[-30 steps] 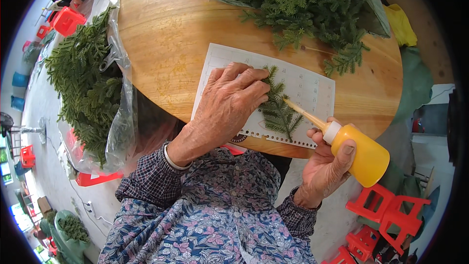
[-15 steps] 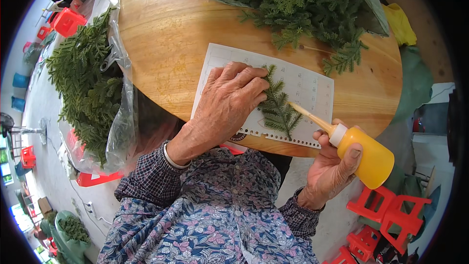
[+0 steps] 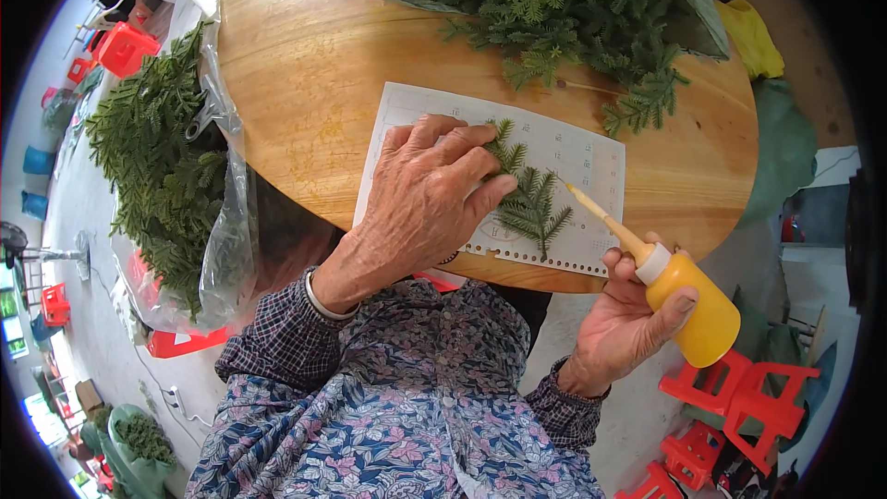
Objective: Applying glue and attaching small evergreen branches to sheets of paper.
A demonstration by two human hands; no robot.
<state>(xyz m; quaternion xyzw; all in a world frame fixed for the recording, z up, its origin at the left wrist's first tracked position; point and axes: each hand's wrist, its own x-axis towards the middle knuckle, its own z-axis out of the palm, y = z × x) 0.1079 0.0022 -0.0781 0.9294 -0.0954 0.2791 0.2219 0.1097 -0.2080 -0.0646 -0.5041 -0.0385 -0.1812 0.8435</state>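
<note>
A green artificial fir sprig [image 3: 534, 208] lies on a white printed calendar sheet [image 3: 577, 162] with a row of punched holes along its near edge. My left hand [image 3: 427, 185] rests on the sheet, fingers curled and thumb against the sprig's left side; its fingertips partly cover that side. In my right hand [image 3: 628, 323], fingers and thumb wrap round a yellow squeeze bottle [image 3: 698, 310] with a white collar and a long, thin nozzle. The nozzle tip points up and left, just right of the sprig and apart from it.
A heap of fir sprigs [image 3: 564, 0] in a green bag lies on the round wooden table [image 3: 305, 83] at the far side. More sprigs [image 3: 162, 166] fill a clear plastic bag at left. Red stools [image 3: 767, 407] stand at lower right, a yellow cloth [image 3: 753, 37] at far right.
The squeeze bottle's nozzle tip has moved off the sprig to the right. My left thumb now reaches farther over the sprig's left side.
</note>
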